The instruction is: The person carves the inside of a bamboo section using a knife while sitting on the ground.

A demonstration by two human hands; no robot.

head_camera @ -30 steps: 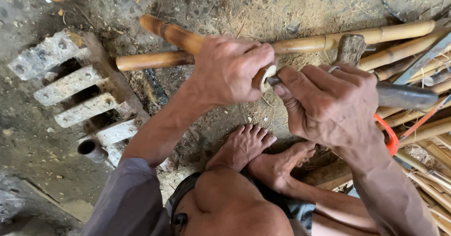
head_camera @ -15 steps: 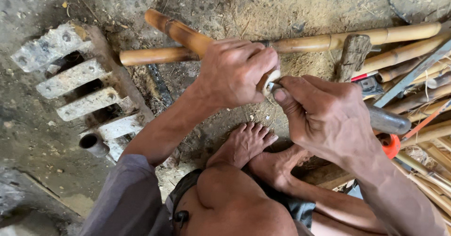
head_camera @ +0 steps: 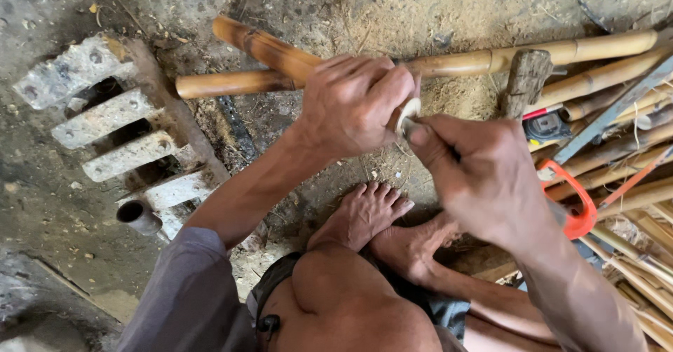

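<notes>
Dusty grey ground [head_camera: 434, 8] strewn with fibres and chips fills the head view, seen from above. At centre, a short bamboo piece [head_camera: 266, 49] is gripped by the left hand [head_camera: 354, 103], fingers curled tight around it; its tan, jointed stem slants up to the left, and only a pale cut end shows at the thumb. The right hand [head_camera: 484, 173] is closed beside that end, thumb pressed forward, touching the left hand; what it pinches cannot be told. Bare feet [head_camera: 382, 229] rest on the ground just below both hands.

Behind the hands a long pole [head_camera: 505, 59] lies across. A wooden block [head_camera: 526, 78] stands near it. To the right, more poles [head_camera: 617, 177] are heaped with an orange handle [head_camera: 578, 208] among them, closing that side. On the left a slotted concrete block [head_camera: 105, 117] lies well apart, with bare ground between it and the left forearm.
</notes>
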